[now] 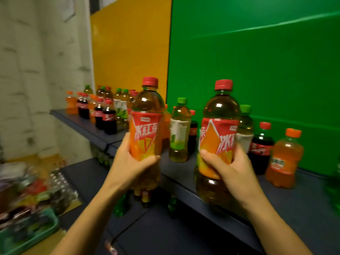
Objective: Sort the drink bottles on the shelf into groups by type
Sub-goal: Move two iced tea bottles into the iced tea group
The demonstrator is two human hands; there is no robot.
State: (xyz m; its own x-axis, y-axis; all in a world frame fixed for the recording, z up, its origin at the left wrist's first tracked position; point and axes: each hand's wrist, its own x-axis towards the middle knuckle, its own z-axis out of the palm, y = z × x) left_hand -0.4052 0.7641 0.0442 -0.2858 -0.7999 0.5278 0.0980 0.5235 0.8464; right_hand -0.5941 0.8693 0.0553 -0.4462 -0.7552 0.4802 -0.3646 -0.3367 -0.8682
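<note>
Iced-tea bottles (146, 118) (219, 137), upright, gripped by left hand (128, 162) and right hand (230, 168).

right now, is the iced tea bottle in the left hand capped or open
Capped. A red cap sits on the neck of the iced tea bottle, which the left hand grips upright.

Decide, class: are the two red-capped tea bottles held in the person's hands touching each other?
Apart. The head view shows the left-hand bottle and right-hand bottle with a wide gap, a green-capped bottle visible between them.
</note>
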